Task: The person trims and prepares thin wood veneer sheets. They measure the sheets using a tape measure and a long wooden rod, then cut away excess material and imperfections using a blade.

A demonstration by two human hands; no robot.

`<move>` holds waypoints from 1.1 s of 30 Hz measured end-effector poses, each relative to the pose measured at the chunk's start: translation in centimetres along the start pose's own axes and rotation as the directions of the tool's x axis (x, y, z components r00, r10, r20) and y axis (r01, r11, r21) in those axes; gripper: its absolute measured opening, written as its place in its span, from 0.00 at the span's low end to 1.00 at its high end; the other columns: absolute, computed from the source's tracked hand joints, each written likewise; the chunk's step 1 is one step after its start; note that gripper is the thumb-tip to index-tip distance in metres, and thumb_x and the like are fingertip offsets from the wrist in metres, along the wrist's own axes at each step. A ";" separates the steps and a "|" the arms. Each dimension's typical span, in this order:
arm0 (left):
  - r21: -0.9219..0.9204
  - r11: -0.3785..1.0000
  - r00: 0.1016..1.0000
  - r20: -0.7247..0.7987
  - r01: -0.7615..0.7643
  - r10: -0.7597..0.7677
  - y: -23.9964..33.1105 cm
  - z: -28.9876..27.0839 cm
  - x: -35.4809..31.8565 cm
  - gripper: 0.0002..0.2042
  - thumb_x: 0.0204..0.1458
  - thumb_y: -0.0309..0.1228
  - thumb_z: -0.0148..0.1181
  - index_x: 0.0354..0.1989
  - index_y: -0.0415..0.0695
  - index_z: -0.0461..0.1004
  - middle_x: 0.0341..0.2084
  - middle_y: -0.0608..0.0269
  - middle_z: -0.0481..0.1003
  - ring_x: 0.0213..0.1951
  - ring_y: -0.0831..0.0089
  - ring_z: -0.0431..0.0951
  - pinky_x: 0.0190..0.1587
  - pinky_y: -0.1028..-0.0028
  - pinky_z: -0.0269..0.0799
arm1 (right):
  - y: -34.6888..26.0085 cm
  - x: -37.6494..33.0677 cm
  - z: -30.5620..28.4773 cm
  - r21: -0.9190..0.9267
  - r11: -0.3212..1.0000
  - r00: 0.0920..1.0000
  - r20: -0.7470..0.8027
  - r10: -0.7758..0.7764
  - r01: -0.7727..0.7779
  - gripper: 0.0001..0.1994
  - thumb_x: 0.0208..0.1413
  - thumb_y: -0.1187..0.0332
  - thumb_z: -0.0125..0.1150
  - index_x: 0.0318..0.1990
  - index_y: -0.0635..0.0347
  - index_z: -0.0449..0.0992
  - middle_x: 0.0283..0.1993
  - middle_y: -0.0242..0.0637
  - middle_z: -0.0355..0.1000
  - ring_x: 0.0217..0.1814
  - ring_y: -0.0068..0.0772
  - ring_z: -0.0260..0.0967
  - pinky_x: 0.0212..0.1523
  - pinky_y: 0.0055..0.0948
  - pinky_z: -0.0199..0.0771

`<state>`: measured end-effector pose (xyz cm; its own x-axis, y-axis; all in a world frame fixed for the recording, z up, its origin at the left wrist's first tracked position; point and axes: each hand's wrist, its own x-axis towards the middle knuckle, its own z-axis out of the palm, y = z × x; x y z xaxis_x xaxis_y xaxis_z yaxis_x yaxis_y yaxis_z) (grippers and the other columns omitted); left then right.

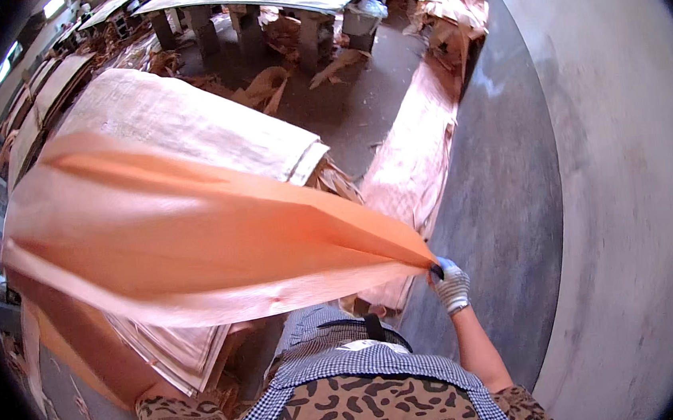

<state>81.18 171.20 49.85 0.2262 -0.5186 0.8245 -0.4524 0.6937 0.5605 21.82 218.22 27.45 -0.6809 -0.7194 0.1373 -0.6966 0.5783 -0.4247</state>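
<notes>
Right hand point(449, 282), gloved, pinched tight on 1 corner of veneer sheet point(186, 231); sheet billows mid-air over veneer stack point(185, 127). Left hand not visible. Sheet judged light, floppy, brittle: likely tears at edges; better held by 2 corners.

No packages, labels, signs or screens anywhere in view (only printed clothing at the bottom edge).

Knitted white glove point(450, 284), checked apron point(350, 361), patterned short-sleeved top point(355, 416).
</notes>
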 end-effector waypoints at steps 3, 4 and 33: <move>0.262 0.861 0.900 0.163 -0.435 0.405 0.9 7.6 3.4 0.20 0.48 0.40 0.52 0.44 0.38 0.64 0.43 0.48 0.66 0.45 0.58 0.67 0.49 0.64 0.62 | 2.0 5.1 -1.1 0.146 0.982 0.991 -0.046 0.124 -0.116 0.14 0.41 0.67 0.57 0.38 0.56 0.72 0.30 0.45 0.71 0.30 0.43 0.70 0.31 0.35 0.69; 0.309 0.800 0.857 0.196 -0.515 0.476 1.6 9.8 4.3 0.20 0.48 0.39 0.52 0.44 0.38 0.64 0.44 0.47 0.66 0.45 0.58 0.67 0.50 0.64 0.62 | 3.1 6.4 -0.5 0.116 0.991 0.991 -0.110 0.079 -0.066 0.14 0.41 0.66 0.57 0.38 0.58 0.71 0.29 0.43 0.71 0.29 0.42 0.70 0.30 0.35 0.69; -0.674 0.512 0.764 0.123 0.532 -0.633 -7.0 56.1 4.2 0.20 0.55 0.43 0.40 0.49 0.43 0.62 0.48 0.60 0.65 0.50 0.67 0.65 0.52 0.67 0.61 | 0.6 89.6 7.5 -0.042 0.834 0.835 0.033 -0.550 0.551 0.07 0.49 0.64 0.52 0.35 0.53 0.70 0.32 0.41 0.70 0.30 0.45 0.68 0.29 0.37 0.69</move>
<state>36.85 136.13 45.06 0.3533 -0.8969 0.2659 0.4703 0.4160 0.7783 -37.88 151.19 32.80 -0.1782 -0.9309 0.3187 -0.9651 0.1023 -0.2409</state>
